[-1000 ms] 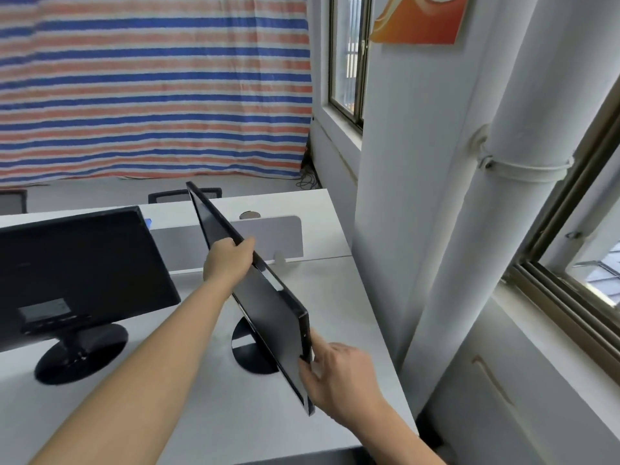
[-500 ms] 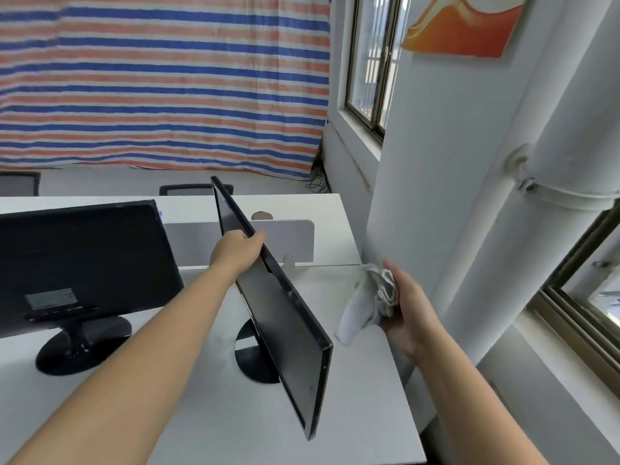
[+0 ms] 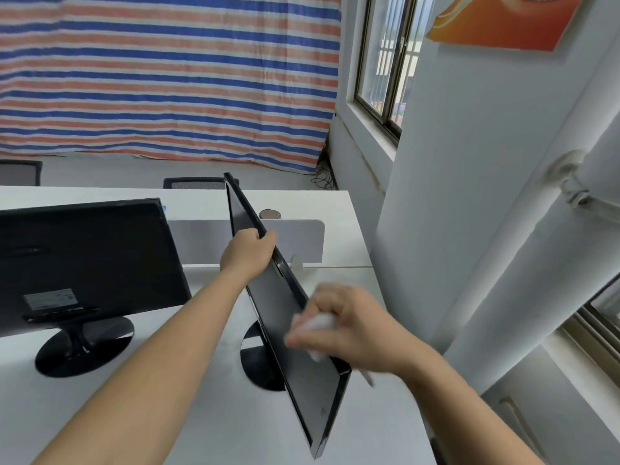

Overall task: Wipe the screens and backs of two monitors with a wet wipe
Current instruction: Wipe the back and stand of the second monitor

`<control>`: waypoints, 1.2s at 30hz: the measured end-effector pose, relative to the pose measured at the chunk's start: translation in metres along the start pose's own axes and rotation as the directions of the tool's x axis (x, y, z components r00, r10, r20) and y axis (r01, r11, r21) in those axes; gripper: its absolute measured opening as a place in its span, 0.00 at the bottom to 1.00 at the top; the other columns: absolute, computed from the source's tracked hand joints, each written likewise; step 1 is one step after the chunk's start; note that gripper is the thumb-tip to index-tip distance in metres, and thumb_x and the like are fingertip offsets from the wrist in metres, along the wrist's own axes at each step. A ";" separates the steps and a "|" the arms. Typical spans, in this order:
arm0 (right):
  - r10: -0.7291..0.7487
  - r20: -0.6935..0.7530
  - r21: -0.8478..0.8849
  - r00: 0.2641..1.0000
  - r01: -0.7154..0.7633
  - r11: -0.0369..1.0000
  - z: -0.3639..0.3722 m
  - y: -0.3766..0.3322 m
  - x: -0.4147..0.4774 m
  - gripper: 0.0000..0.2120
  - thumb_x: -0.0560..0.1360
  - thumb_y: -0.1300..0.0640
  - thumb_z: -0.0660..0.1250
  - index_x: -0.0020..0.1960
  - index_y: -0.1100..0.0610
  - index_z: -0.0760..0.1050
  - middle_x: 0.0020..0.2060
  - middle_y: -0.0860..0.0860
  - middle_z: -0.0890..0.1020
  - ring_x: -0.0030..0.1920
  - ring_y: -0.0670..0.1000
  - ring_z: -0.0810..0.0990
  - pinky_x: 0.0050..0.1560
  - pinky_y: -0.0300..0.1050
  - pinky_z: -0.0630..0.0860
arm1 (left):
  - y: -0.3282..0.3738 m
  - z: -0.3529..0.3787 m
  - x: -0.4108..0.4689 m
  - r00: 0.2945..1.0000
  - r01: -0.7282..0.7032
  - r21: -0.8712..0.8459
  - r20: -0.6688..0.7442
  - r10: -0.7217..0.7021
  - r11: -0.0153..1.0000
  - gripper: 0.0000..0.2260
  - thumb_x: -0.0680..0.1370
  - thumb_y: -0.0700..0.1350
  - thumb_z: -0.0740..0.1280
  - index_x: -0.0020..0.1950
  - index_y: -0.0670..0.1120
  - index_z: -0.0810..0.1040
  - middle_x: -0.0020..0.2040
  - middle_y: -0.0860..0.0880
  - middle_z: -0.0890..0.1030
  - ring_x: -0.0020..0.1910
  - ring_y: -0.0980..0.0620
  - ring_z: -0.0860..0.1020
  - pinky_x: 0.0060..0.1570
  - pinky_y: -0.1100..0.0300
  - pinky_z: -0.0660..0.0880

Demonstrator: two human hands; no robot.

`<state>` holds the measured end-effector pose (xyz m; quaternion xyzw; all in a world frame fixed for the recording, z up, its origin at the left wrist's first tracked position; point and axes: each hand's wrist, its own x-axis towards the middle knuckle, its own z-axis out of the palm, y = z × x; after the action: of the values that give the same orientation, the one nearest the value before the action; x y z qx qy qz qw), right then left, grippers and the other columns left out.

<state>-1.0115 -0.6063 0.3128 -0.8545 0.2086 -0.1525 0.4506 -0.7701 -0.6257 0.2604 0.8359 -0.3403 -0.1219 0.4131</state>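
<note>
White wipe (image 3: 317, 325), bunched, sits clenched in your right hand (image 3: 349, 325) fingers, now pressed against the right-facing side of the turned monitor (image 3: 295, 330); 0.5 s ago that hand held the wipe clear of the panel, so contact has only just begun (motion blur suggests a stroke under way). Your left hand (image 3: 246, 251) fingers are wrapped over the monitor's top edge, steadying it as before. Which face this is, screen or back, cannot be confirmed from this angle. Monitor 2 (image 3: 84, 260) stands apart on the desk (image 3: 201, 414) at left, back toward you, untouched. Judgement: wiping at an early stage.
</note>
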 end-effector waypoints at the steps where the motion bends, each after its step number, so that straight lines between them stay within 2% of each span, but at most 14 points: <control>1: -0.006 0.123 0.079 0.992 -0.004 0.997 -0.011 -0.001 -0.015 0.11 0.68 0.54 0.79 0.33 0.47 0.79 0.39 0.48 0.80 0.36 0.51 0.82 0.35 0.44 0.78 | 0.000 0.000 0.001 1.000 -0.001 -0.014 0.003 0.001 1.000 0.15 0.75 0.51 0.60 0.32 0.47 0.61 0.29 0.49 0.66 0.31 0.46 0.65 0.33 0.57 0.60; 3: -0.038 0.297 0.227 0.954 -0.032 0.973 -0.034 -0.001 -0.031 0.07 0.68 0.60 0.79 0.37 0.54 0.81 0.37 0.50 0.81 0.34 0.49 0.81 0.35 0.41 0.76 | 0.000 0.001 0.003 1.000 0.001 -0.043 0.017 0.000 0.999 0.14 0.75 0.51 0.60 0.33 0.47 0.61 0.29 0.50 0.66 0.31 0.47 0.65 0.34 0.57 0.61; 4: -0.044 0.273 0.280 0.961 -0.036 0.959 -0.042 -0.001 -0.031 0.06 0.68 0.61 0.79 0.38 0.56 0.82 0.37 0.52 0.82 0.34 0.50 0.81 0.35 0.41 0.76 | 0.000 0.001 0.004 1.000 0.002 -0.053 0.028 0.000 0.999 0.13 0.74 0.51 0.59 0.33 0.47 0.62 0.30 0.49 0.66 0.31 0.47 0.65 0.35 0.57 0.62; 8: 0.118 -0.241 0.324 0.963 -0.035 0.945 -0.035 0.005 0.014 0.09 0.70 0.54 0.78 0.41 0.59 0.81 0.36 0.52 0.85 0.35 0.45 0.80 0.36 0.38 0.75 | -0.001 -0.001 0.008 0.998 -0.001 -0.039 0.059 0.003 0.999 0.12 0.71 0.55 0.58 0.34 0.47 0.65 0.32 0.49 0.70 0.33 0.47 0.68 0.36 0.56 0.64; 10: 0.181 -0.334 0.319 0.925 -0.070 0.945 -0.009 0.008 0.040 0.08 0.70 0.51 0.77 0.41 0.55 0.82 0.35 0.48 0.84 0.34 0.45 0.81 0.38 0.43 0.79 | -0.001 -0.003 0.009 0.996 0.009 0.026 0.089 -0.011 1.000 0.14 0.70 0.57 0.57 0.36 0.46 0.69 0.35 0.49 0.75 0.36 0.46 0.73 0.39 0.55 0.69; 13: 0.101 -0.287 0.200 0.952 -0.043 0.979 0.027 0.011 0.040 0.08 0.67 0.48 0.78 0.34 0.45 0.80 0.35 0.48 0.83 0.39 0.47 0.83 0.49 0.50 0.81 | -0.001 -0.006 0.012 0.993 0.028 0.110 0.113 -0.041 0.993 0.16 0.73 0.58 0.55 0.44 0.47 0.73 0.43 0.47 0.78 0.45 0.44 0.76 0.50 0.51 0.73; 16: -0.018 -0.165 0.123 0.986 0.039 0.992 0.019 0.008 0.006 0.14 0.66 0.54 0.81 0.28 0.44 0.78 0.36 0.46 0.80 0.39 0.45 0.81 0.42 0.40 0.76 | -0.004 -0.010 0.012 0.988 -0.006 0.130 0.152 -0.014 0.991 0.12 0.76 0.54 0.55 0.40 0.47 0.69 0.40 0.47 0.76 0.42 0.44 0.74 0.46 0.53 0.71; 20: -0.031 0.085 0.281 0.996 0.006 0.960 -0.003 0.016 -0.030 0.06 0.65 0.60 0.82 0.37 0.57 0.84 0.38 0.52 0.81 0.39 0.47 0.80 0.42 0.39 0.74 | 0.005 -0.016 0.017 0.977 -0.092 0.191 0.208 0.051 0.977 0.13 0.78 0.52 0.56 0.37 0.46 0.66 0.37 0.47 0.73 0.38 0.45 0.71 0.39 0.55 0.66; 24: 0.071 0.020 0.509 0.997 -0.071 0.858 0.012 0.032 -0.029 0.07 0.67 0.59 0.79 0.34 0.55 0.82 0.32 0.51 0.81 0.34 0.48 0.78 0.36 0.40 0.72 | 0.010 -0.022 0.027 0.946 -0.169 0.224 0.310 0.094 0.960 0.15 0.80 0.52 0.57 0.38 0.45 0.68 0.36 0.48 0.73 0.38 0.47 0.71 0.37 0.55 0.64; 27: 0.336 -0.098 0.677 0.937 -0.185 0.713 0.035 0.049 -0.009 0.17 0.70 0.40 0.75 0.35 0.52 0.77 0.32 0.50 0.81 0.33 0.50 0.76 0.34 0.43 0.67 | 0.008 -0.024 0.036 0.921 -0.197 0.211 0.375 0.107 0.957 0.14 0.80 0.54 0.58 0.39 0.46 0.68 0.37 0.49 0.72 0.38 0.48 0.70 0.35 0.55 0.63; 30: 0.661 -0.114 0.880 0.742 -0.233 0.414 0.046 0.076 0.018 0.08 0.81 0.48 0.63 0.47 0.50 0.78 0.32 0.51 0.80 0.33 0.51 0.75 0.37 0.44 0.72 | 0.010 -0.029 0.043 0.883 -0.244 0.227 0.454 0.119 0.943 0.15 0.81 0.55 0.57 0.43 0.45 0.68 0.40 0.48 0.73 0.39 0.49 0.70 0.37 0.54 0.65; 32: 0.757 -0.069 0.963 0.650 -0.156 0.221 0.046 0.096 0.032 0.12 0.82 0.58 0.58 0.43 0.54 0.76 0.36 0.53 0.77 0.35 0.51 0.75 0.40 0.45 0.73 | 0.013 -0.032 0.045 0.848 -0.303 0.279 0.515 0.124 0.911 0.17 0.82 0.57 0.54 0.50 0.43 0.70 0.46 0.46 0.76 0.45 0.47 0.74 0.44 0.53 0.70; 34: 0.777 -0.006 0.998 0.629 -0.049 0.048 0.047 0.108 0.043 0.20 0.80 0.60 0.55 0.30 0.51 0.68 0.29 0.51 0.68 0.27 0.49 0.67 0.37 0.41 0.68 | 0.015 -0.037 0.047 0.828 -0.340 0.340 0.551 0.107 0.877 0.19 0.82 0.57 0.51 0.56 0.42 0.69 0.51 0.42 0.78 0.50 0.43 0.77 0.52 0.50 0.73; 36: 0.752 0.042 0.999 0.658 -0.038 -0.023 0.048 0.106 0.051 0.19 0.81 0.53 0.58 0.31 0.51 0.67 0.23 0.49 0.67 0.21 0.47 0.67 0.35 0.38 0.68 | 0.018 -0.039 0.049 0.813 -0.377 0.397 0.575 0.093 0.837 0.19 0.83 0.54 0.49 0.57 0.40 0.68 0.50 0.40 0.79 0.50 0.42 0.78 0.54 0.50 0.74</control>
<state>-0.9688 -0.6518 0.2018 -0.1515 0.4227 -0.3302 0.8303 -0.7230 -0.6423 0.3028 0.7946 -0.5652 -0.2043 0.0865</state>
